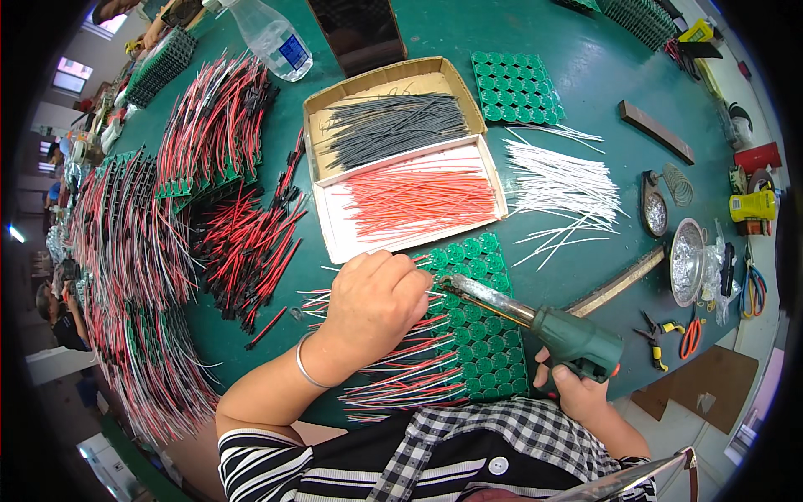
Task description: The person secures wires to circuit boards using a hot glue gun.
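Note:
My right hand is wrapped round the handle of a green soldering gun. Its long metal barrel reaches left, and the tip ends right beside the fingers of my left hand. Those fingers are pinched together above a panel of round green circuit boards; what they hold is hidden. Rows of red, white and dark wires stick out leftward from the panel's left part, partly under my left hand and wrist.
Beyond my hands, a box holds red and dark wires. White wires lie right of it, finished-looking bundles at left. A metal bowl, pliers, a wooden strip and a bottle stand around.

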The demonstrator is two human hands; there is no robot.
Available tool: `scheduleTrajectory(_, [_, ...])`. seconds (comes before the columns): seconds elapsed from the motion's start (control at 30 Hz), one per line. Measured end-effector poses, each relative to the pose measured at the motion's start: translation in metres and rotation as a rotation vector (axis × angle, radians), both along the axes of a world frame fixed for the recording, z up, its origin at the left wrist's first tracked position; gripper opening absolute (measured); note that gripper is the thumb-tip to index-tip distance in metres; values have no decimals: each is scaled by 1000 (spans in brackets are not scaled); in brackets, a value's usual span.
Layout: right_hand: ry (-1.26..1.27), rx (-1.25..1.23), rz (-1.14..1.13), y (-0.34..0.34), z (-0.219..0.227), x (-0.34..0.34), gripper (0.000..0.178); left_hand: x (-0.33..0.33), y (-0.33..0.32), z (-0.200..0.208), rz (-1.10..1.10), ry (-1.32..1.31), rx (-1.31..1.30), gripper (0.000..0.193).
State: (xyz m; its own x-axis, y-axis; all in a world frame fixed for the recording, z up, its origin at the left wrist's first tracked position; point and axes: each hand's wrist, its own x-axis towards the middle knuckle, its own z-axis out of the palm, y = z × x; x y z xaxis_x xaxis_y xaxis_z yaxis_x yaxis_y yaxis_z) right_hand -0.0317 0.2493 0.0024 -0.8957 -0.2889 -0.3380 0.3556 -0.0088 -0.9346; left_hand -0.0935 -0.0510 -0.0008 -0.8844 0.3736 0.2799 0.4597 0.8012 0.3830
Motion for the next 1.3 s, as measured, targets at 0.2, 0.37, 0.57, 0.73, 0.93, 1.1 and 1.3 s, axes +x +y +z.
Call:
scheduleTrajectory(0.2, [14, 21, -9, 2, 3, 0, 55, 0, 0, 0, 4, -7, -3, 17])
scheduleTrajectory(0.37, [-1, 15, -8, 0, -2, 2, 57, 0, 0, 1, 3, -12, -1, 18])
scheduleTrajectory(0.57, [31, -76, -59, 1, 3, -1, 52, 0, 0, 1, 4, 4, 11, 17])
scheduleTrajectory(0.73, [189, -89, -223, 15, 0, 1, 49, 1, 1, 1, -1, 17, -1, 17])
scheduleTrajectory(0.93, [263, 5, -387, 28, 4, 14, 48, 4, 1, 0, 0, 25, -2, 16])
scheduleTrajectory(1.1, [156, -4, -138, 19, 7, 22, 46, 6, -6, -6, -11, 20, 41, 16])
scheduleTrajectory(1.3, [345, 508, 190, 11, 7, 7, 27, 5, -11, -8, -63, 28, 78, 20])
